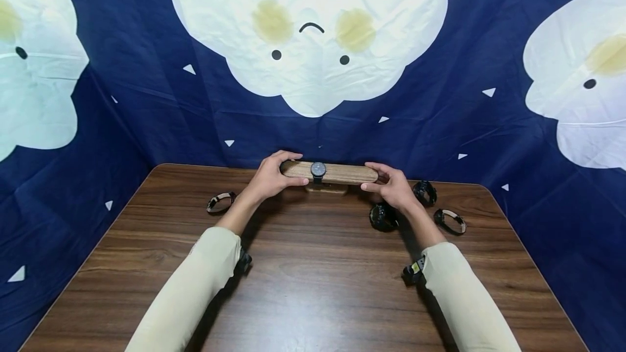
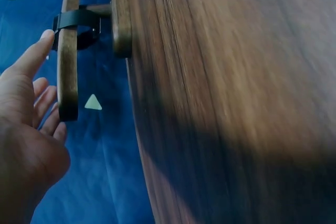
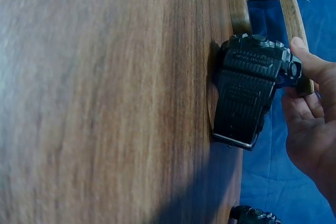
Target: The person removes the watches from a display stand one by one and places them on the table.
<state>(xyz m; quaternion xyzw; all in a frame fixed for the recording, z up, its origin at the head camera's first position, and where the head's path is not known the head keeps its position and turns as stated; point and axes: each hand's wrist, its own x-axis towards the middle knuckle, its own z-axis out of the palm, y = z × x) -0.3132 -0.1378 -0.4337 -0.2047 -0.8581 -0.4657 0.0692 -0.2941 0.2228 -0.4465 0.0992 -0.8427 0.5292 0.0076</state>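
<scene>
A wooden watch stand [image 1: 344, 173] with a long rounded bar is at the table's back edge, its base [image 2: 122, 19] below the bar. One dark watch [image 1: 318, 169] is strapped round the bar, left of its middle. My left hand [image 1: 274, 175] holds the bar's left end, thumb along the near side by the watch and fingers behind. At the opposite end, my right hand [image 1: 395, 186] grips the bar between thumb and fingers. Close by the right hand, a chunky black watch [image 3: 241, 93] stands on the table.
On the wooden table [image 1: 313, 265], a slim band watch [image 1: 221, 202] lies left of the stand. Another black watch [image 1: 424, 193] and a light-lined band watch [image 1: 450, 221] lie beyond my right forearm. A blue cloth [image 1: 313, 134] with cloud faces hangs right behind the table.
</scene>
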